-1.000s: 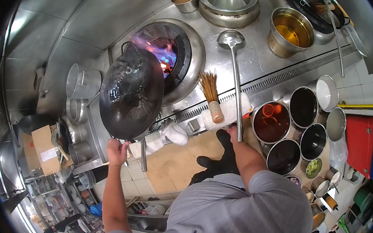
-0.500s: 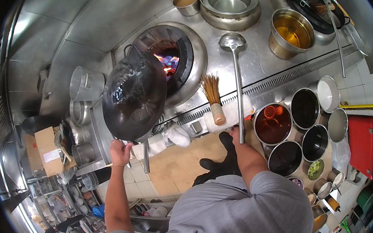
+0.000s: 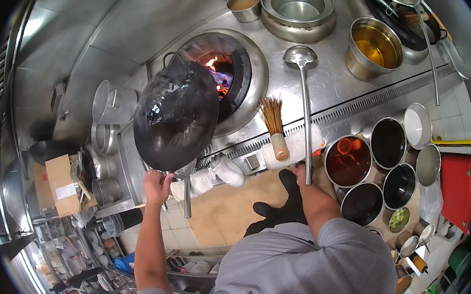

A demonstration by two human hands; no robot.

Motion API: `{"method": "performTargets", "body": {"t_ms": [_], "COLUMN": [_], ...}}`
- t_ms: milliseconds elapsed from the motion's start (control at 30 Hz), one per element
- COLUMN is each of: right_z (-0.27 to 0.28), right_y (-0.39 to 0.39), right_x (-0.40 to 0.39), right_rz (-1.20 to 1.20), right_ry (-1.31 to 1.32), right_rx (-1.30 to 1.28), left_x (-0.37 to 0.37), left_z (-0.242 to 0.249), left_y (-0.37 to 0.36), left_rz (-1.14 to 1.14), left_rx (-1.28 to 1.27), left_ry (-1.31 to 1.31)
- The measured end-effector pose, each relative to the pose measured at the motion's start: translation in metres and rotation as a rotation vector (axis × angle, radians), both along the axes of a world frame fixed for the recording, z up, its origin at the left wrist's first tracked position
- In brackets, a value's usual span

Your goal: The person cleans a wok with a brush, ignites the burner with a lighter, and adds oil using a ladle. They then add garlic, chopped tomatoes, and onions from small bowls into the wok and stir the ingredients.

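Observation:
My left hand (image 3: pixel 157 187) is closed on the near edge of a black wok (image 3: pixel 175 116). The wok is tipped up beside the burner ring (image 3: pixel 244 83), its dark inside shiny and wet-looking. Orange and blue flame (image 3: pixel 220 78) burns in the burner. My right hand (image 3: pixel 302 174) is at the stove's front edge, by the handle end of a long steel ladle (image 3: pixel 303 91). The ladle handle partly covers that hand, and its fingers are hidden. A bamboo wok brush (image 3: pixel 274 125) lies on a folded white cloth (image 3: pixel 301 143) left of the ladle handle.
A pot of amber liquid (image 3: pixel 374 50) stands on the steel stove top. Several pots of dark and red liquid (image 3: pixel 348 161) stand to the right. A crumpled white cloth (image 3: pixel 228 170) lies on the front edge. Metal pots (image 3: pixel 114 103) sit at the left.
The view has shifted slightly. The wok remains in my left hand and shows less moving liquid inside. Orange flame now rises higher in the burner. My right hand has stayed by the ladle handle.

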State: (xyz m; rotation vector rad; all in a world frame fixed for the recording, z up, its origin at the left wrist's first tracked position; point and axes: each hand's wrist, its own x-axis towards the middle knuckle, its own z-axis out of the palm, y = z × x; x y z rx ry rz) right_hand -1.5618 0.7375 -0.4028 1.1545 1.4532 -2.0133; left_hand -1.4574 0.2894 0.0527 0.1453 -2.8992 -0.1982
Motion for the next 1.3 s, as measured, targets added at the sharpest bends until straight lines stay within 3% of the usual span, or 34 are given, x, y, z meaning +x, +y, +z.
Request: {"method": "performTargets", "body": {"t_ms": [67, 200, 300, 367, 433, 500, 700, 733, 767, 833, 867, 900, 933, 967, 1000, 1033, 1100, 1133, 1167, 1200, 1233, 1267, 1300], "right_z": [-0.036, -0.044, -0.03, -0.017, -0.014, -0.014, -0.09, -0.01, -0.035, -0.102, -0.098, -0.091, -0.083, -0.026, 0.028, 0.087, 0.062, 0.07, 0.07, 0.04, -0.023, 0.078, 0.108], "right_y": [0.0, 0.003, 0.006, 0.016, 0.025, 0.03, 0.052, 0.05, 0.077, 0.098, 0.1, 0.096, 0.088, 0.087, 0.062, 0.047, 0.037, 0.028, 0.025, 0.023, 0.019, -0.039, -0.08], "right_x": [0.005, 0.007, 0.003, 0.012, 0.021, 0.027, 0.052, 0.04, 0.028, 0.041, 0.037, 0.037, 0.038, 0.022, 0.019, 0.028, 0.005, 0.004, -0.004, -0.016, -0.036, -0.016, -0.012], "right_rz": [0.066, 0.074, 0.071, 0.17, 0.197, 0.141, 0.364, 0.694, 0.726, 1.677, 1.722, 1.581, 1.441, 1.518, 1.664, 1.822, 2.719, 2.615, 2.52, 2.622, 2.716, 2.815, 2.955], "right_ry": [-0.006, 0.006, -0.065, 0.05, -0.057, -0.262, -0.33, -0.24, -0.221, 0.786, 0.823, 0.61, 0.401, 0.435, 0.385, 0.332, 1.189, 1.196, 1.178, 1.257, 1.453, 1.523, 1.603], "right_rx": [0.055, 0.004, -0.011, -0.12, -0.184, -0.087, 0.239, 0.384, 0.399, 1.008, 1.013, 0.847, 0.684, 0.684, 0.67, 0.659, 0.907, 0.786, 0.665, 0.618, 0.517, 0.456, 0.46], "left_x": [-0.004, -0.018, -0.041, -0.064, -0.086, -0.106, -0.143, -0.146, -0.149, -0.146, -0.139, -0.13, -0.111, -0.081, -0.043, 0.005, 0.101, 0.154, 0.207, 0.259, 0.306, 0.347, 0.39], "left_z": [-0.001, -0.001, -0.003, -0.004, -0.008, -0.017, -0.059, -0.063, -0.064, -0.053, -0.055, -0.054, -0.049, -0.039, -0.04, -0.015, -0.032, -0.039, -0.056, -0.082, -0.094, -0.093, -0.088], "left_y": [0.001, 0.013, 0.026, 0.039, 0.051, 0.059, 0.069, 0.072, 0.077, 0.097, 0.106, 0.118, 0.128, 0.145, 0.159, 0.177, 0.194, 0.203, 0.207, 0.217, 0.233, 0.249, 0.262], "left_rz": [0.007, -0.012, -0.003, -0.016, -0.005, 0.046, 0.112, 0.135, 0.207, 0.349, 0.297, 0.244, 0.176, 0.151, 0.121, 0.248, 0.178, 0.223, 0.337, 0.574, 0.808, 0.914, 1.119], "left_rx": [0.019, 0.001, -0.031, -0.026, -0.024, -0.012, 0.017, 0.043, 0.086, 0.187, 0.292, 0.432, 0.452, 0.531, 0.643, 0.806, 0.911, 1.065, 1.052, 1.042, 1.04, 1.036, 0.94], "left_ry": [-0.01, -0.011, 0.014, 0.041, 0.022, 0.023, 0.092, 0.076, 0.052, 0.051, 0.242, 0.414, 0.487, 0.507, 0.39, 0.155, 0.181, 0.267, 0.339, 0.357, 0.373, 0.442, 0.564]}}
